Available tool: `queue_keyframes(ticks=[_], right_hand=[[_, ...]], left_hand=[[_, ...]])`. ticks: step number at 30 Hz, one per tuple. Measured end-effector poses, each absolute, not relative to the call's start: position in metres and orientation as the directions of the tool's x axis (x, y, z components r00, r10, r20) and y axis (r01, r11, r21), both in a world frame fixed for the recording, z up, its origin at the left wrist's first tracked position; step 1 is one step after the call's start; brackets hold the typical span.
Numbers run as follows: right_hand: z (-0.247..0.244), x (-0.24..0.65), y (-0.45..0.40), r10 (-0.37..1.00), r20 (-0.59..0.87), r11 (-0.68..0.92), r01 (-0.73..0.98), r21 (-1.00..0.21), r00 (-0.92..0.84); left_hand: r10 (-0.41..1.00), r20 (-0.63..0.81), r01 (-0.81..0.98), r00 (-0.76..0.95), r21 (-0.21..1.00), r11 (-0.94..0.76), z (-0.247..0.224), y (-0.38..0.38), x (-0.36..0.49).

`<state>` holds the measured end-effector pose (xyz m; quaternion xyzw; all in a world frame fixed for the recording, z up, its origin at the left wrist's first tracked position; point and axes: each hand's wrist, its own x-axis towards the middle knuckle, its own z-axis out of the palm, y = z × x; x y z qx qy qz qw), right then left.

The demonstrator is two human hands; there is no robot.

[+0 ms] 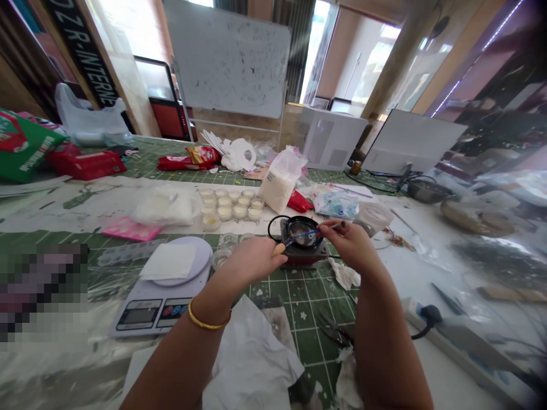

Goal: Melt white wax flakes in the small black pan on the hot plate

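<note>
Left grip [273, 254] holds the pan's [304, 232] handle; right grip [331, 230] pinches a blue stick [305, 233].

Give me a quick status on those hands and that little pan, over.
Left hand on pan handle. Right hand holding blue stick. Black pan over small burner; crumpled tissue at its right.
</note>
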<state>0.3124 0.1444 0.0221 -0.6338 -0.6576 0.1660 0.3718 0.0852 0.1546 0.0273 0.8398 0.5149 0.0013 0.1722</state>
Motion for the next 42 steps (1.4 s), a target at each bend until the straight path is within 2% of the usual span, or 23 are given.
queue_keyframes(ticks=[2,4,6,9,11,13,16,18,20,22,24,27,29,34,37,39,42], right_hand=[[0.021,0.316,0.147,0.936,0.300,0.073,0.732,-0.678,0.184],[0.023,0.322,0.146,0.909,0.318,-0.031,0.803,-0.595,0.270],[0.025,0.325,0.142,0.919,0.306,-0.048,0.841,-0.539,0.248],[0.024,0.319,0.141,0.960,0.264,0.100,0.764,-0.637,0.094],[0.021,0.315,0.144,0.960,0.268,0.140,0.698,-0.702,0.077],[0.019,0.316,0.147,0.941,0.289,0.076,0.724,-0.685,0.175],[0.023,0.321,0.144,0.909,0.306,-0.054,0.807,-0.588,0.284],[0.026,0.321,0.139,0.937,0.269,-0.021,0.802,-0.597,0.224],[0.025,0.318,0.139,0.966,0.237,0.087,0.739,-0.668,0.100],[0.020,0.317,0.144,0.967,0.247,0.143,0.665,-0.733,0.065],[0.016,0.321,0.150,0.945,0.277,0.096,0.662,-0.743,0.174],[0.018,0.333,0.152,0.893,0.305,-0.036,0.727,-0.685,0.332],[0.023,0.336,0.149,0.880,0.316,-0.057,0.740,-0.670,0.355],[0.019,0.333,0.152,0.921,0.259,0.008,0.648,-0.761,0.293],[0.013,0.348,0.157,0.875,0.240,-0.122,0.672,-0.730,0.419],[0.014,0.359,0.155,0.798,0.285,-0.180,0.662,-0.727,0.531],[0.019,0.360,0.149,0.736,0.358,-0.114,0.626,-0.771,0.575]], left_hand=[[0.860,-0.170,0.857,0.481,0.300,-0.419,0.028,0.155,0.085],[0.855,-0.163,0.850,0.492,0.304,-0.431,0.028,0.155,0.085],[0.854,-0.156,0.847,0.496,0.302,-0.437,0.027,0.155,0.085],[0.859,-0.163,0.855,0.485,0.294,-0.427,0.026,0.155,0.085],[0.863,-0.162,0.859,0.478,0.294,-0.420,0.025,0.155,0.085],[0.862,-0.157,0.856,0.482,0.296,-0.425,0.025,0.155,0.085],[0.856,-0.154,0.850,0.494,0.291,-0.438,0.025,0.155,0.085],[0.853,-0.148,0.847,0.501,0.288,-0.447,0.026,0.154,0.086],[0.853,-0.149,0.847,0.501,0.289,-0.447,0.026,0.155,0.086],[0.857,-0.157,0.853,0.491,0.289,-0.435,0.025,0.155,0.086],[0.861,-0.160,0.857,0.484,0.286,-0.429,0.025,0.156,0.085],[0.860,-0.155,0.854,0.487,0.290,-0.432,0.026,0.156,0.084],[0.857,-0.156,0.852,0.491,0.291,-0.435,0.027,0.155,0.084],[0.863,-0.173,0.863,0.474,0.285,-0.417,0.028,0.154,0.086],[0.865,-0.182,0.866,0.468,0.288,-0.408,0.027,0.155,0.085],[0.863,-0.173,0.862,0.474,0.292,-0.415,0.027,0.155,0.084],[0.860,-0.180,0.861,0.478,0.289,-0.418,0.027,0.155,0.085]])
